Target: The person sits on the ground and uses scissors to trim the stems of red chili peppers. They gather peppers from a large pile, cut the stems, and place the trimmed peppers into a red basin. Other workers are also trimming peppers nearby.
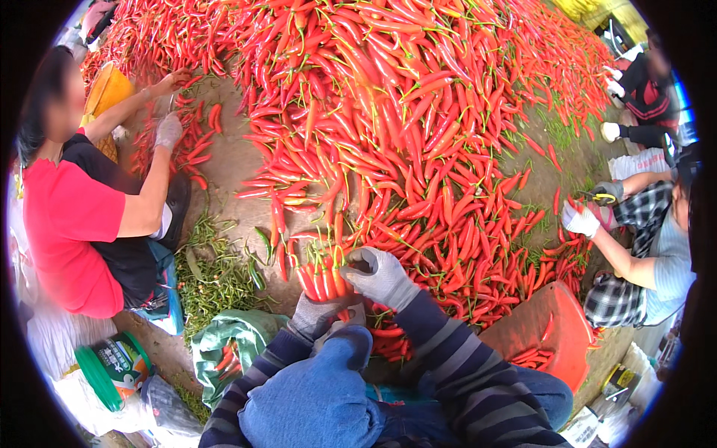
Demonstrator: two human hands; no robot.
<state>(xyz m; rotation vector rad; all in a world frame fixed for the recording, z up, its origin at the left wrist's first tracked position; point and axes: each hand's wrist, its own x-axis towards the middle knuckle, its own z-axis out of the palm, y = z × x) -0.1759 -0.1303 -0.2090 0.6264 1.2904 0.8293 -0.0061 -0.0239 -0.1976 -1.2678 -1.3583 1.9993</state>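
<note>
In a grey glove, my left hand [318, 318] is closed round the lower part of a bunch of red chili peppers [322, 281], held with their green stems upward. My right hand [381, 274], also gloved in grey, is at the upper right of the bunch, its thumb and forefinger curled into a ring beside the stems; whether it pinches a stem I cannot tell. A large heap of red chili peppers [392, 134] spreads in front of both hands. A few green chilies [262, 242] lie left of the bunch.
Cut green stems [218, 274] are piled at the left, near a green woven sack [238, 330]. A red plastic scoop [571, 347] holding some chilies lies at the right. One person in red [73, 224] sits at the left; others sit at the right, one with yellow-handled scissors [604, 197].
</note>
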